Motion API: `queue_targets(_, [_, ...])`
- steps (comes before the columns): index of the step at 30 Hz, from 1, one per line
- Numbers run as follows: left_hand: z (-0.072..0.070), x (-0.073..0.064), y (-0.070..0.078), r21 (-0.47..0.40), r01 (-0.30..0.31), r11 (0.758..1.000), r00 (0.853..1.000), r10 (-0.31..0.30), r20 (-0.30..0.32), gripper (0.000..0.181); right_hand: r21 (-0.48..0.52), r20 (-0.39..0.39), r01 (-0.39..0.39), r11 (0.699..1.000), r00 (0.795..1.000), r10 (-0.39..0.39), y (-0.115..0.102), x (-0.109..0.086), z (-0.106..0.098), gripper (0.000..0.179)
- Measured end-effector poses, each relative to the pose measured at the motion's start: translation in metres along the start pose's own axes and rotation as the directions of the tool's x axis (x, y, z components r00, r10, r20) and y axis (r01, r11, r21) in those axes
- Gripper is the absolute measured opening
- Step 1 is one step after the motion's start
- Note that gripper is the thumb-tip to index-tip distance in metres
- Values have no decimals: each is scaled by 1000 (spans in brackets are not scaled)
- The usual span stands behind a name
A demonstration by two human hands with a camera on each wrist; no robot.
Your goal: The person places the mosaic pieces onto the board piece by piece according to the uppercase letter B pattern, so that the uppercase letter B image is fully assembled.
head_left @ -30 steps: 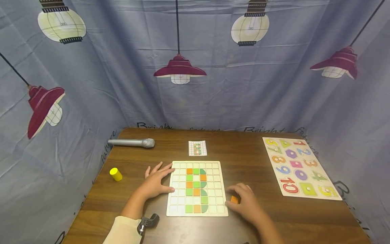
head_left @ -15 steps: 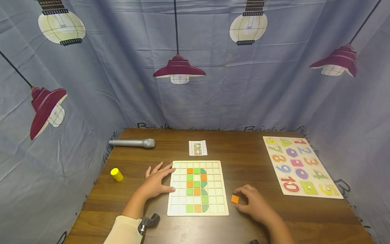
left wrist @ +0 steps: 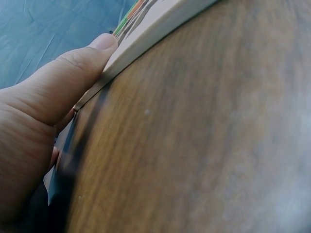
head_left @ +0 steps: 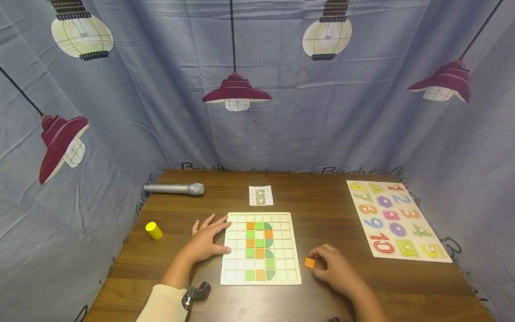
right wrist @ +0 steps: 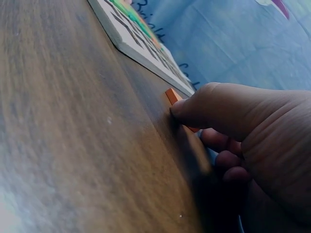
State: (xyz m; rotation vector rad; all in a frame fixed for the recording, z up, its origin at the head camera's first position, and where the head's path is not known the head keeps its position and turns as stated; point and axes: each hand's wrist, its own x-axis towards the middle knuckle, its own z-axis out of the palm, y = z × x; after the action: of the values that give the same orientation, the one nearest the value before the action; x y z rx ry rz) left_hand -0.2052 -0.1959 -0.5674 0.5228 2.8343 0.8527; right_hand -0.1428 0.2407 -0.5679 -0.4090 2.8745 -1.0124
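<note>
A white wooden grid board lies mid-table, with green and orange tiles set in its middle columns. My left hand rests along the board's left edge, fingers spread and thumb on the border. In the left wrist view the thumb touches the board's rim. Right of the board, my right hand pinches an orange square tile between thumb and fingers. The right wrist view shows this orange tile tilted, close to the tabletop, with the thumb covering part of it.
Behind the board lies a small printed pattern card. A grey microphone and a yellow cylinder are on the left. At the right is a number and shape puzzle board. A lamp-printed curtain surrounds the wooden table.
My right hand has shifted a little to the right, away from the board's edge, and more of the orange tile shows. The left hand stays in place.
</note>
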Motion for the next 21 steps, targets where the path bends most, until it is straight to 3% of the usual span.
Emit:
queue_targets(9, [0,1,-1,2,9,1000,1000,-9,3,89,-28,-52,-33,999,998,32,-6,6,4,24])
queue_targets(15, [0,1,0,3,10,1000,1000,-10,5,89,43,-86,-55,998,995,59,-29,13,17,28])
queue_targets(21, [0,-1,2,-7,5,1000,1000,-5,-7,88,63,-107,67,996,993,-60,-65,25,39,28])
